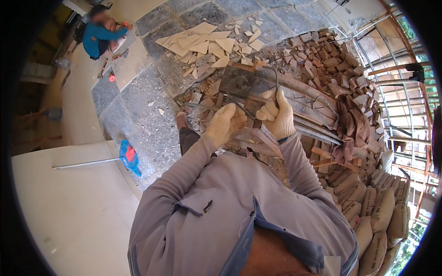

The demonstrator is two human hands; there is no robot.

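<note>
Both my hands wear cream knitted work gloves and are raised in front of me over a low work spot in the rubble. My right hand [276, 115] is closed around a bent metal rod [277, 78], whose curved end rises above the thumb. My left hand [226, 123] is held a little to the left, its fingers curled inward. A thin dark bar [241, 106] runs just past those fingertips towards the right hand; whether the left fingers grip it is hidden. Beyond the hands are a dark, dusty flat block [237, 82] and a long wooden plank [299, 99].
Broken cream tile pieces [202, 41] lie ahead, and a brick pile [329, 60] stands at the right. A brown cloth [352, 126] drapes near the planks. Stacked sacks [373, 216] fill the lower right. At far left, another person [99, 39] crouches; a blue net [129, 157] lies nearer.
</note>
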